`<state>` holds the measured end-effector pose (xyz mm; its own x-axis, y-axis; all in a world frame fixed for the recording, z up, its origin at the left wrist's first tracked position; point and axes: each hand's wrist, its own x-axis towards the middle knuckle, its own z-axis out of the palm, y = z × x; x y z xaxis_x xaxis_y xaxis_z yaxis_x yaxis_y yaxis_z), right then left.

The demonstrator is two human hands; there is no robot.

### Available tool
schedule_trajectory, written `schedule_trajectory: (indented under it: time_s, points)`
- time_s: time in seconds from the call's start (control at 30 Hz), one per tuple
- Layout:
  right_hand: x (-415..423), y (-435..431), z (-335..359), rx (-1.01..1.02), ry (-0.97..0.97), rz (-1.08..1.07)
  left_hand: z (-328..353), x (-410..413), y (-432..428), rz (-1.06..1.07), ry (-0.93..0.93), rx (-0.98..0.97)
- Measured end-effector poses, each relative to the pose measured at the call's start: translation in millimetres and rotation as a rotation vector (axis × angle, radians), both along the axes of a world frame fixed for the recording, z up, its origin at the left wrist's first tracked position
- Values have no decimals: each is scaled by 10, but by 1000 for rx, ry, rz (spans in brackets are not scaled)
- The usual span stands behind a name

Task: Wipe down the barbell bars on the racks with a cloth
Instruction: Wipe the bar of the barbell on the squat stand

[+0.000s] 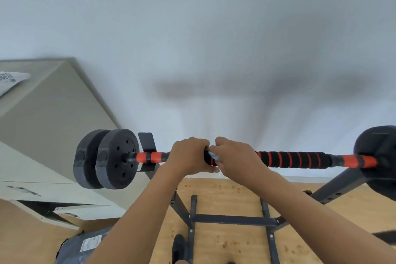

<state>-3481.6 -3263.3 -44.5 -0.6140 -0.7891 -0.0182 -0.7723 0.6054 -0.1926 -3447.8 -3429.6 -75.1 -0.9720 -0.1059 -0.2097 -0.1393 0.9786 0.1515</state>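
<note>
A barbell bar (293,159) with black foam grip and orange stripes lies across a black rack (235,219), close to a white wall. Black weight plates (107,158) sit on its left end, and another plate (377,152) on the right end. My left hand (189,155) grips the bar near its middle. My right hand (233,156) grips the bar right beside it, fingers curled over. A small bluish-white scrap, perhaps the cloth (214,155), shows between the two hands; most of it is hidden.
A beige cabinet (42,118) stands at the left with a paper on top. A grey bag (85,246) lies on the wooden floor (235,242) at lower left. A dark shoe (179,248) shows by the rack's base.
</note>
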Motion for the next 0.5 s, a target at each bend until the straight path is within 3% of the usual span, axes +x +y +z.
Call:
schedule_trajectory:
  time_s: [0.1, 0.2, 0.33, 0.43, 0.5]
  points:
    - [-33, -71, 59, -18, -5, -33, -269, 246, 84, -17, 387, -189]
    - [66, -77, 11, 14, 4, -52, -405, 232, 101, -31, 503, -245]
    - [159, -30, -52, 16, 8, -43, -186, 58, 135, 7, 172, -282]
    - [180, -19, -13, 27, 23, -32, 109, -158, 30, -43, -314, -43]
    - [138, 13, 10, 23, 15, -42, 169, -214, 13, -62, -394, 47]
